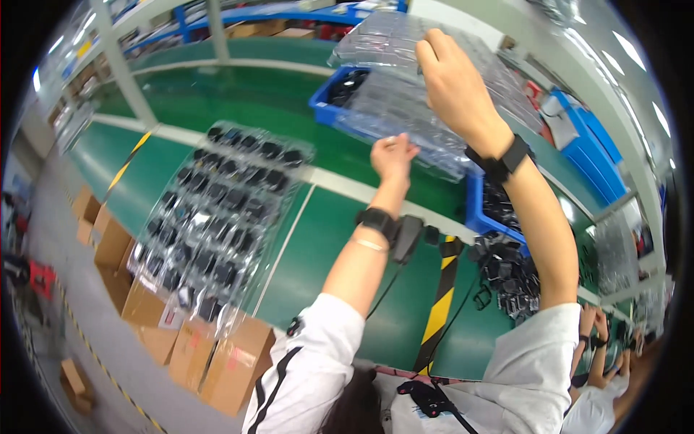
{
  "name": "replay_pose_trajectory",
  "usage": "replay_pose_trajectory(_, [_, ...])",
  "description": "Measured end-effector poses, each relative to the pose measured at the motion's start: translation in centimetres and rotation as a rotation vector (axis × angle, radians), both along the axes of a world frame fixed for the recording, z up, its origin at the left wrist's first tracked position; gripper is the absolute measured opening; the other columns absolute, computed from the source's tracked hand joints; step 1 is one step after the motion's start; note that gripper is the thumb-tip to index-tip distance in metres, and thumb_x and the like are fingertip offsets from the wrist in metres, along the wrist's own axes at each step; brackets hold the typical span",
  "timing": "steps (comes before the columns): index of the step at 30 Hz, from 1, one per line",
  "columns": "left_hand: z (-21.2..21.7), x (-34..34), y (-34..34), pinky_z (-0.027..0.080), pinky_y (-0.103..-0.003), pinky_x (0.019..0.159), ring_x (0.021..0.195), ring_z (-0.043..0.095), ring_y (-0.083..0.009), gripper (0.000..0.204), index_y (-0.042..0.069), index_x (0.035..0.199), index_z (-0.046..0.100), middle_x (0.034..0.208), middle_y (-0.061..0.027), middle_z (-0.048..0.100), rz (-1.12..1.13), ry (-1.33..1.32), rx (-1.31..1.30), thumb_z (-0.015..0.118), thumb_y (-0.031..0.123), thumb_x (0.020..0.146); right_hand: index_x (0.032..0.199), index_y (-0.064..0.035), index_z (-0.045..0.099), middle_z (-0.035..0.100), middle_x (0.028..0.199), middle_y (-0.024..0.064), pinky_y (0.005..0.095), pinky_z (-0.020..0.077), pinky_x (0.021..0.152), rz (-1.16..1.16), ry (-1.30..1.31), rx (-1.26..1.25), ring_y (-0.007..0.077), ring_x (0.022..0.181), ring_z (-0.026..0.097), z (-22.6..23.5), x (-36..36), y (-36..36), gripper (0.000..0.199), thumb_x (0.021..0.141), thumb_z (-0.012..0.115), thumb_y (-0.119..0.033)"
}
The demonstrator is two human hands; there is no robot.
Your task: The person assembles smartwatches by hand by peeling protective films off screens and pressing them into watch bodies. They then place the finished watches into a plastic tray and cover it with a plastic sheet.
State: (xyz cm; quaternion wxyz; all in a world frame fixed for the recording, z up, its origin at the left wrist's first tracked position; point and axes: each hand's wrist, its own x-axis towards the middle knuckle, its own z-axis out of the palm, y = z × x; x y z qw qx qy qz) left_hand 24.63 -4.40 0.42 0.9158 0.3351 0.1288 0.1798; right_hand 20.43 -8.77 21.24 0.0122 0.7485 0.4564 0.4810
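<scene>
My right hand (452, 79) is raised at the upper middle, its fingers closed at the near edge of a clear plastic tray (379, 40) that tilts upward. Below and to the left, my left hand (394, 155) has its fingers curled together by the near edge of a lower clear plastic tray (434, 155); whatever it may pinch is hidden. Both trays have moulded compartments, and the lower one rests over blue bins (323, 108). To the left lies another clear tray (269, 249), its compartments filled with small black parts (235, 199).
A dark handheld device (408, 239) with a cable lies beside my left forearm. Loose black parts (502, 271) are piled before another blue bin (475, 206). Cardboard boxes (191, 347) stand past the green bench's (318, 253) left edge. Other people's hands (596, 325) show at far right.
</scene>
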Motion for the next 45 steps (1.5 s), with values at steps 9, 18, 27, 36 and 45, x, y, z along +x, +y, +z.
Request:
replay_pose_trajectory(9, [-3.5, -16.6, 6.3, 0.035, -0.033, 0.102, 0.12, 0.044, -0.0157, 0.04, 0.001, 0.13, 0.043, 0.126, -0.0083, 0.049, -0.126, -0.258, -0.066, 0.042, 0.025, 0.099, 0.079, 0.0029, 0.057, 0.054, 0.091, 0.0162, 0.0347, 0.0546, 0.058, 0.229, 0.295, -0.182, 0.0269, 0.08, 0.061, -7.5, -12.4, 19.8, 0.014, 0.067, 0.06, -0.004])
replay_pose_trajectory(18, [-6.0, -40.8, 23.6, 0.045, -0.027, 0.077, 0.094, 0.053, -0.0146, 0.019, 0.005, 0.112, 0.05, 0.106, -0.0076, 0.055, 0.984, 0.153, 0.525, 0.051, 0.011, 0.093, 0.072, 0.0076, 0.062, 0.057, 0.092, 0.0237, 0.0404, 0.0552, 0.066, 0.309, 0.866, -0.14, 0.0353, 0.083, 0.064, -15.3, -21.5, 36.7, 0.01, 0.069, 0.06, -0.002])
replay_pose_trajectory(27, [-6.7, -38.8, 36.8, 0.029, -0.035, 0.106, 0.135, 0.029, -0.0247, 0.06, 0.001, 0.145, 0.02, 0.15, -0.0126, 0.023, 0.798, 0.182, 0.731, 0.049, 0.012, 0.094, 0.099, 0.0043, 0.057, 0.053, 0.103, 0.0163, 0.0349, 0.0515, 0.078, 0.879, 0.882, -0.357, 0.0335, 0.096, 0.056, -14.0, -23.5, 31.5, 0.041, 0.076, 0.069, -0.028])
replay_pose_trajectory(36, [-7.1, -36.0, 40.5, 0.032, -0.032, 0.105, 0.129, 0.038, -0.0236, 0.06, 0.002, 0.146, 0.018, 0.147, -0.0141, 0.03, 0.738, 0.292, 0.679, 0.043, 0.005, 0.092, 0.126, 0.0006, 0.048, 0.045, 0.13, 0.0161, 0.0395, 0.041, 0.092, 1.035, 0.737, -0.529, 0.0287, 0.118, 0.045, -20.2, -23.0, 25.1, 0.068, 0.076, 0.065, -0.042])
replay_pose_trajectory(45, [-5.4, -35.9, 37.5, 0.047, -0.036, 0.087, 0.106, 0.055, -0.0242, 0.043, 0.003, 0.136, 0.038, 0.124, -0.013, 0.052, 0.759, 0.198, 0.406, 0.041, 0.011, 0.093, 0.13, -0.0039, 0.047, 0.042, 0.137, 0.0143, 0.0428, 0.0326, 0.099, 0.886, 0.726, -0.336, 0.0318, 0.124, 0.041, -22.7, -22.9, 24.8, 0.072, 0.079, 0.057, -0.054])
